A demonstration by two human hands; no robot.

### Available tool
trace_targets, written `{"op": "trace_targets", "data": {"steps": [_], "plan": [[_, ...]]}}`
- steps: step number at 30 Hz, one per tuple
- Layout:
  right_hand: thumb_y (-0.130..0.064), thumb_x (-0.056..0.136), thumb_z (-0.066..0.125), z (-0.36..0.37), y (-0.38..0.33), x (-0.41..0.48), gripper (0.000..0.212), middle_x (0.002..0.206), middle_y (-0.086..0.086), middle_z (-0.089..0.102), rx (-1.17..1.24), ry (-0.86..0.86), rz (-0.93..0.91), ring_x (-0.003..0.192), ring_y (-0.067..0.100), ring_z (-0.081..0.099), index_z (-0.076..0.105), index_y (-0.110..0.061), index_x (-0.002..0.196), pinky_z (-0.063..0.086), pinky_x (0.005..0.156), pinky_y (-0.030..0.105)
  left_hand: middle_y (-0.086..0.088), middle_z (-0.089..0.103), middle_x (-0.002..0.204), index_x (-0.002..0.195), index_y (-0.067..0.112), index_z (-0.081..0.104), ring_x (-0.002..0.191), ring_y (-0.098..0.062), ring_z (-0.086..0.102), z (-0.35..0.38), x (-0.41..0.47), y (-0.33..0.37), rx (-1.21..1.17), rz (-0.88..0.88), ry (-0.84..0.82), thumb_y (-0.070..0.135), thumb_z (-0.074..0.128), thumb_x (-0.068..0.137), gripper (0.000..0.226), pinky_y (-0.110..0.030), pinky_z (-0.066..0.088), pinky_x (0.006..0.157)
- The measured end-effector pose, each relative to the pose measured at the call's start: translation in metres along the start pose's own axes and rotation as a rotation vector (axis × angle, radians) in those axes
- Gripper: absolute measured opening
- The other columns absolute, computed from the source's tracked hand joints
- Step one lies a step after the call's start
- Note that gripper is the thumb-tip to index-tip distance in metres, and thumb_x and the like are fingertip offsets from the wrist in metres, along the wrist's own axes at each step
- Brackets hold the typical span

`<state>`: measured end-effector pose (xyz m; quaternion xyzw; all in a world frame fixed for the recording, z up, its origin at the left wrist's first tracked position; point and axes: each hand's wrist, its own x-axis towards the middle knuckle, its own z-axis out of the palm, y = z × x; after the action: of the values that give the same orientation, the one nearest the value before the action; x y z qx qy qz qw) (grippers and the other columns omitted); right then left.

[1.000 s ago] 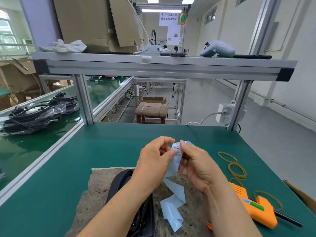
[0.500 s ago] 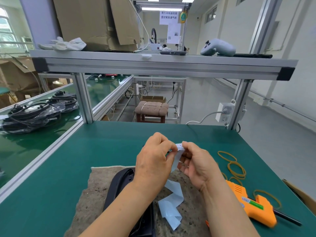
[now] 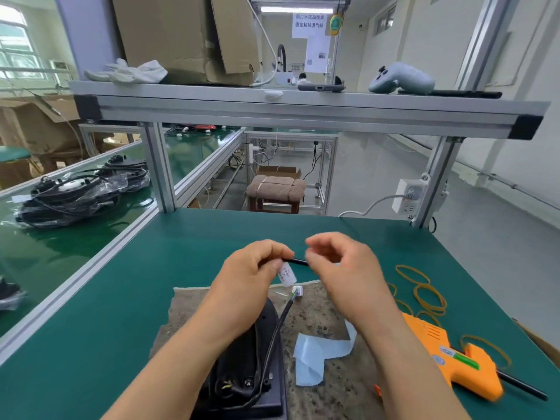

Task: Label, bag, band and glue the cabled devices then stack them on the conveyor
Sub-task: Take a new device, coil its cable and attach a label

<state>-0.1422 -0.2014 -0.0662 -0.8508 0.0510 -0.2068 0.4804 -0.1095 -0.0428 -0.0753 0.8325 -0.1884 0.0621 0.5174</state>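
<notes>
The left hand (image 3: 251,277) pinches the black cable (image 3: 298,261), with the white label (image 3: 286,274) hanging on it at the fingertips. The right hand (image 3: 342,268) is at the cable's free end with its fingers curled; I cannot tell whether it grips. The device (image 3: 242,368) lies on the mat (image 3: 188,307) beneath the left forearm, with the blue backing strip (image 3: 315,356) beside it.

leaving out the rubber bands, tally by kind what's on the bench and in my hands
black cabled device: 1
orange glue gun: 1
light blue backing strip: 1
speckled brown mat: 1
white paper label: 1
total: 5
</notes>
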Motion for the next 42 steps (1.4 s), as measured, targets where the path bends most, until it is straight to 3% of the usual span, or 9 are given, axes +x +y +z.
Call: {"op": "trace_targets", "data": {"steps": [5, 10, 14, 17, 20, 24, 28, 37, 42], "plan": [[-0.008, 0.081, 0.068, 0.015, -0.019, -0.009, 0.033, 0.082, -0.007, 0.069, 0.007, -0.262, 0.016, 0.070, 0.003, 0.062, 0.063, -0.034, 0.101, 0.056, 0.075, 0.028, 0.016, 0.060, 0.082, 0.132, 0.045, 0.047, 0.073, 0.003, 0.053, -0.018, -0.006, 0.007, 0.216, 0.130, -0.078, 0.011, 0.059, 0.094, 0.053, -0.008, 0.039, 0.066], [-0.007, 0.079, 0.068, 0.024, -0.024, -0.011, 0.026, 0.072, -0.009, 0.068, -0.068, -0.241, -0.002, 0.069, 0.009, 0.063, 0.065, -0.031, 0.090, 0.056, 0.071, 0.032, 0.015, 0.067, 0.080, 0.123, 0.036, 0.058, 0.076, 0.004, 0.057, -0.025, -0.013, 0.005, 0.172, 0.092, 0.058, 0.011, 0.067, 0.089, 0.044, -0.006, 0.039, 0.067], [0.002, 0.081, 0.071, 0.031, -0.025, -0.015, 0.021, 0.071, -0.005, 0.069, 0.453, -0.168, 0.210, 0.061, 0.004, 0.061, 0.071, -0.019, 0.081, 0.049, 0.057, 0.017, 0.014, 0.067, 0.073, 0.083, 0.025, 0.072, 0.059, 0.002, 0.053, -0.026, -0.016, -0.007, -0.188, -0.121, 0.217, 0.023, 0.071, 0.087, 0.004, -0.010, 0.041, 0.062], [0.007, 0.085, 0.067, 0.040, -0.027, -0.018, 0.020, 0.068, 0.001, 0.066, 0.949, -0.161, 0.454, 0.055, 0.007, 0.059, 0.067, -0.013, 0.079, 0.043, 0.045, 0.015, 0.002, 0.057, 0.068, 0.071, 0.023, 0.075, 0.058, -0.009, 0.045, -0.023, -0.023, -0.010, -0.550, -0.236, 0.093, 0.045, 0.079, 0.065, 0.023, -0.025, 0.041, 0.060], [0.005, 0.085, 0.067, 0.051, -0.026, -0.022, 0.020, 0.066, -0.002, 0.065, 1.033, -0.187, 0.498, 0.052, 0.005, 0.058, 0.066, -0.014, 0.078, 0.037, 0.040, 0.013, -0.003, 0.049, 0.063, 0.070, 0.018, 0.075, 0.056, -0.012, 0.037, -0.023, -0.025, -0.009, -0.613, -0.234, 0.156, 0.045, 0.081, 0.054, 0.032, -0.029, 0.033, 0.057], [-0.001, 0.084, 0.070, 0.054, -0.014, -0.024, 0.018, 0.082, -0.008, 0.072, 0.586, -0.102, 0.313, 0.066, 0.003, 0.063, 0.069, -0.019, 0.084, 0.043, 0.054, 0.013, 0.000, 0.044, 0.058, 0.069, 0.010, 0.070, 0.053, -0.011, 0.033, -0.041, -0.023, -0.021, -0.425, -0.272, 0.188, 0.028, 0.078, 0.075, 0.021, -0.026, 0.029, 0.054], [-0.011, 0.082, 0.064, 0.060, 0.005, -0.031, 0.017, 0.085, -0.009, 0.064, -0.055, -0.182, 0.159, 0.070, 0.003, 0.055, 0.062, -0.027, 0.086, 0.042, 0.063, 0.019, 0.010, 0.050, 0.055, 0.063, 0.013, 0.062, 0.049, -0.004, 0.038, -0.049, -0.025, -0.040, -0.030, -0.310, -0.030, 0.022, 0.070, 0.088, 0.028, -0.015, 0.034, 0.050], [-0.013, 0.090, 0.054, 0.067, 0.022, -0.033, 0.021, 0.092, -0.012, 0.054, -0.167, -0.221, 0.087, 0.075, 0.002, 0.050, 0.058, -0.033, 0.085, 0.037, 0.067, 0.021, 0.004, 0.054, 0.054, 0.046, 0.018, 0.044, 0.050, -0.015, 0.043, -0.030, -0.024, -0.051, 0.274, -0.473, -0.138, 0.023, 0.070, 0.082, 0.045, -0.025, 0.035, 0.055], [-0.012, 0.089, 0.055, 0.067, 0.027, -0.034, 0.022, 0.093, -0.013, 0.054, -0.159, -0.221, 0.083, 0.076, 0.002, 0.051, 0.058, -0.033, 0.083, 0.036, 0.064, 0.017, 0.002, 0.059, 0.057, 0.059, 0.013, 0.055, 0.062, -0.022, 0.057, -0.022, -0.031, -0.038, 0.492, -0.439, -0.048, 0.023, 0.062, 0.081, 0.025, -0.026, 0.043, 0.059]]}}
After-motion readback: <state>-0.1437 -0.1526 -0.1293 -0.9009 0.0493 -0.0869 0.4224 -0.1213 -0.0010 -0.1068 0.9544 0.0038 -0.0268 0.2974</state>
